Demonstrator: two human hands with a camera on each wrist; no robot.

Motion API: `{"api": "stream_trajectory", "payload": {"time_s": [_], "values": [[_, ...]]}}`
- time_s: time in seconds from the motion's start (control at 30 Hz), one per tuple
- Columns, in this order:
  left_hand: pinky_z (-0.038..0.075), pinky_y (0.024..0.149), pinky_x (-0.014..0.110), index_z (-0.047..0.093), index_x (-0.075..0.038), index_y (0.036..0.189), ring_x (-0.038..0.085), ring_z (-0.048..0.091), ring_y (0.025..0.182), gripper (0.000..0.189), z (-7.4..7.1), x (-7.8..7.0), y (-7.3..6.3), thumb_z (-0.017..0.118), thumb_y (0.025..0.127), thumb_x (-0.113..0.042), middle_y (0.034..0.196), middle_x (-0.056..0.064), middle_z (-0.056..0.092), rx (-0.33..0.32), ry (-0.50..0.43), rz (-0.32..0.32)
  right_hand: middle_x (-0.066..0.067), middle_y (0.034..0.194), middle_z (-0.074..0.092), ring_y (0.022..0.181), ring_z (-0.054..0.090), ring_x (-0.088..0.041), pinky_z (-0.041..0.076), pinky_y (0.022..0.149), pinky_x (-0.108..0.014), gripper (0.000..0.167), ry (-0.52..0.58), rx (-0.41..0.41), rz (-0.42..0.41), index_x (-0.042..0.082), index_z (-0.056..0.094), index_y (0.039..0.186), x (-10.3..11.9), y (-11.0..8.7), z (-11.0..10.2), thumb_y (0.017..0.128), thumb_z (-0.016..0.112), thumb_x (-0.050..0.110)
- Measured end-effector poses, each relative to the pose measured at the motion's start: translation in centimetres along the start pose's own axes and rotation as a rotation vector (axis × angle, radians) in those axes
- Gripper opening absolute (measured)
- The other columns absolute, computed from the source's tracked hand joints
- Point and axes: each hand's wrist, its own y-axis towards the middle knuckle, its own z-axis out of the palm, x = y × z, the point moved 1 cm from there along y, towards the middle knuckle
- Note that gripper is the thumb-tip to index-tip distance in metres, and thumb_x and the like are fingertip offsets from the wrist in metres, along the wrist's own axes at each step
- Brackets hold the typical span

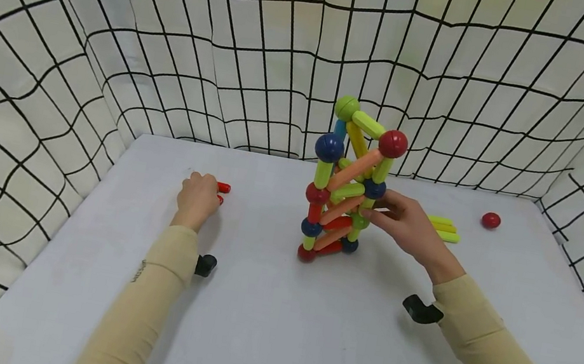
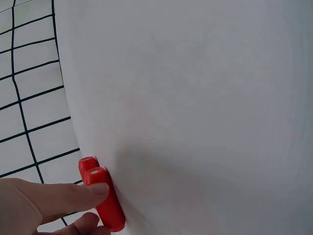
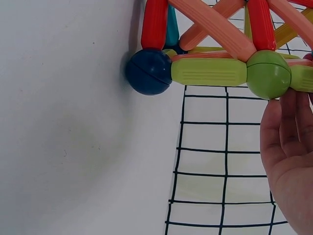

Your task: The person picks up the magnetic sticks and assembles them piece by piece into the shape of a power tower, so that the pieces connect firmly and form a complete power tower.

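A tall tower of coloured rods and balls (image 1: 354,170) stands upright on the white table, with a green ball at its top and a red ball (image 1: 393,143) beside that. My right hand (image 1: 407,224) grips the tower's right side, fingers and thumb about one upright. In the right wrist view the fingertips lie right at a green ball (image 3: 268,74) one joint above the blue corner ball (image 3: 149,71). Away to the left, my left hand (image 1: 198,198) pinches a red rod (image 2: 111,208) under its thumb. A second red rod (image 2: 87,164) lies close behind it.
Several yellow-green rods (image 1: 446,236) lie behind the right wrist. Farther right sits a loose red ball (image 1: 491,220). A black grid net (image 1: 314,50) rises along the back and both sides of the white table (image 1: 267,332). Black pieces (image 1: 423,310) stick out from both cuffs.
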Motion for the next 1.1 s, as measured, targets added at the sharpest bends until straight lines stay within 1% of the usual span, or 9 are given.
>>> {"api": "stream_trajectory", "payload": {"time_s": [0.2, 0.27, 0.33, 0.4, 0.47, 0.63, 0.77, 0.9, 1.1], "values": [[0.048, 0.081, 0.055, 0.063, 0.008, 0.106, 0.046, 0.053, 0.101, 0.021, 0.1, -0.7, -0.3, 0.059, 0.091, -0.005, 0.106, 0.028, 0.057, 0.008, 0.137, 0.018, -0.011, 0.124, 0.061, 0.118, 0.056, -0.027, 0.046, 0.1, -0.048, 0.043, 0.004, -0.001, 0.001, 0.008, 0.056, 0.133, -0.1, 0.0, 0.0, 0.095, 0.066, 0.023], [0.049, 0.078, 0.052, 0.064, 0.005, 0.101, 0.041, 0.058, 0.093, 0.016, 0.0, -1.3, -0.5, 0.059, 0.091, -0.007, 0.099, 0.024, 0.061, 0.036, 0.142, 0.024, -0.011, 0.124, 0.061, 0.118, 0.056, -0.028, 0.046, 0.1, -0.048, 0.043, 0.004, -0.003, 0.003, 0.007, 0.056, 0.133, -0.1, -0.1, 0.0, 0.095, 0.066, 0.023], [0.049, 0.072, 0.048, 0.064, 0.003, 0.097, 0.036, 0.06, 0.083, 0.015, -0.3, -2.1, -0.7, 0.059, 0.092, -0.01, 0.093, 0.02, 0.064, 0.065, 0.099, 0.049, -0.011, 0.124, 0.061, 0.118, 0.056, -0.028, 0.046, 0.1, -0.048, 0.043, 0.007, -0.005, 0.004, 0.007, 0.056, 0.133, 0.0, -0.1, 0.0, 0.095, 0.066, 0.023], [0.049, 0.069, 0.042, 0.064, 0.0, 0.098, 0.03, 0.06, 0.078, 0.016, -0.8, -3.2, -1.0, 0.059, 0.094, -0.014, 0.09, 0.016, 0.065, 0.08, 0.001, 0.085, -0.011, 0.125, 0.06, 0.118, 0.055, -0.027, 0.046, 0.1, -0.048, 0.043, 0.011, -0.005, 0.003, 0.007, 0.055, 0.134, 0.0, -0.1, 0.0, 0.095, 0.065, 0.022], [0.048, 0.071, 0.039, 0.065, -0.001, 0.104, 0.027, 0.06, 0.08, 0.021, -1.7, -4.6, -1.5, 0.06, 0.095, -0.019, 0.092, 0.013, 0.067, 0.093, -0.16, 0.133, -0.011, 0.125, 0.06, 0.118, 0.055, -0.027, 0.046, 0.101, -0.048, 0.043, 0.014, -0.003, -0.002, 0.007, 0.055, 0.135, 0.0, -0.1, 0.1, 0.096, 0.065, 0.022], [0.048, 0.091, 0.041, 0.063, -0.007, 0.124, 0.024, 0.063, 0.098, 0.033, -5.1, -8.9, -3.5, 0.061, 0.096, -0.024, 0.113, 0.009, 0.066, 0.129, -0.637, 0.269, -0.011, 0.125, 0.06, 0.118, 0.056, -0.027, 0.046, 0.101, -0.047, 0.042, 0.012, -0.004, -0.012, 0.007, 0.055, 0.134, 0.2, -0.1, 0.2, 0.096, 0.065, 0.022], [0.047, 0.098, 0.04, 0.059, -0.009, 0.131, 0.021, 0.065, 0.102, 0.037, -7.7, -12.0, -5.4, 0.062, 0.096, -0.02, 0.119, 0.009, 0.061, 0.091, -0.885, 0.393, -0.011, 0.124, 0.06, 0.117, 0.056, -0.027, 0.046, 0.101, -0.047, 0.042, 0.015, -0.006, -0.014, 0.007, 0.055, 0.134, 0.3, -0.1, 0.2, 0.096, 0.065, 0.021], [0.052, 0.093, 0.033, 0.059, -0.01, 0.129, 0.019, 0.067, 0.098, 0.035, -9.4, -14.1, -6.6, 0.064, 0.096, -0.021, 0.116, 0.009, 0.06, 0.053, -1.027, 0.449, -0.011, 0.125, 0.06, 0.118, 0.055, -0.027, 0.046, 0.101, -0.047, 0.042, 0.019, -0.008, -0.007, 0.007, 0.055, 0.134, 0.3, -0.1, 0.2, 0.096, 0.065, 0.021], [0.052, 0.092, 0.031, 0.061, -0.009, 0.123, 0.02, 0.07, 0.092, 0.03, -10.2, -15.7, -6.8, 0.063, 0.096, -0.023, 0.113, 0.009, 0.061, 0.045, -1.043, 0.394, -0.011, 0.124, 0.06, 0.117, 0.056, -0.027, 0.047, 0.1, -0.046, 0.042, 0.03, -0.013, 0.005, 0.008, 0.056, 0.134, 0.1, -0.1, 0.3, 0.096, 0.065, 0.023]]}}
